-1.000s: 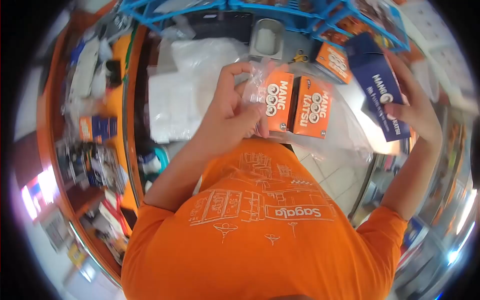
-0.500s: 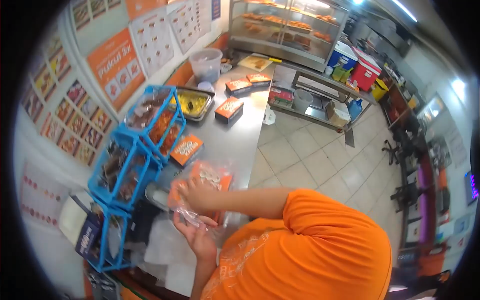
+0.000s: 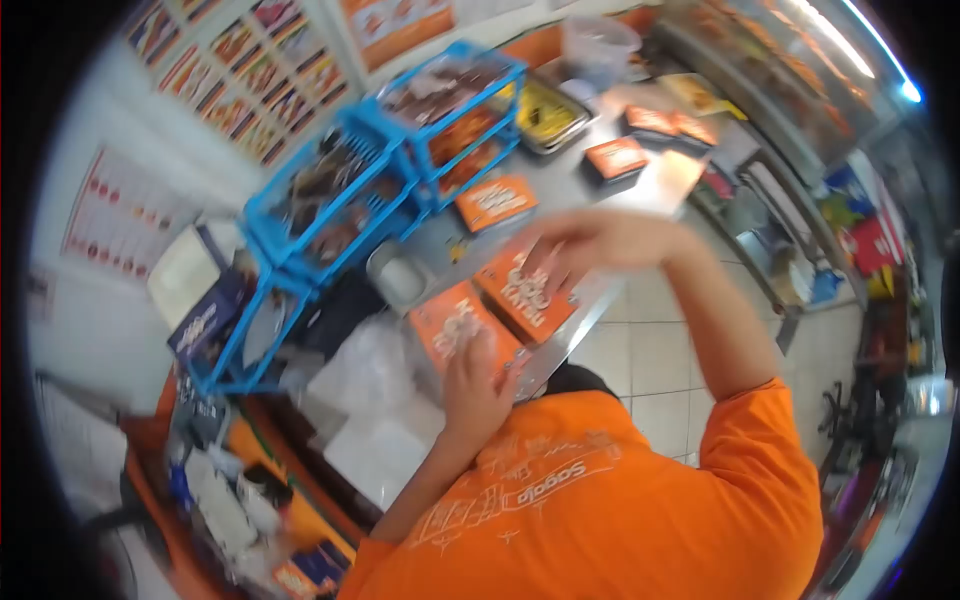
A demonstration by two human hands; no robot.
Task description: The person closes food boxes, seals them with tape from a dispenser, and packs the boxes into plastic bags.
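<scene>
Two orange boxes with white lettering lie side by side on the metal counter. My left hand (image 3: pixel 478 388) rests on the nearer-left orange box (image 3: pixel 445 318), its fingers stretched over the lid. Over the right-hand orange box (image 3: pixel 510 297) reaches my right hand (image 3: pixel 580 250), fingers apart and slightly bent, blurred by motion. Whether its fingertips touch the lid I cannot tell. Beyond them sits another orange box (image 3: pixel 497 203), and a whitish container (image 3: pixel 398 277) stands to the left. White plastic bags (image 3: pixel 372 370) lie left of my left hand.
Blue stacked baskets (image 3: pixel 335 215) with packets stand along the wall. Farther back are a metal tray of yellow food (image 3: pixel 552 118), a clear bucket (image 3: pixel 600 48), several orange boxes (image 3: pixel 616 160) and a glass display case (image 3: pixel 775 60). The metal counter's edge (image 3: pixel 590 330) runs on the right.
My hands have left the clear plastic bag they were handling and moved apart. Each is now at a separate orange box. The camera view has turned and shifted.
</scene>
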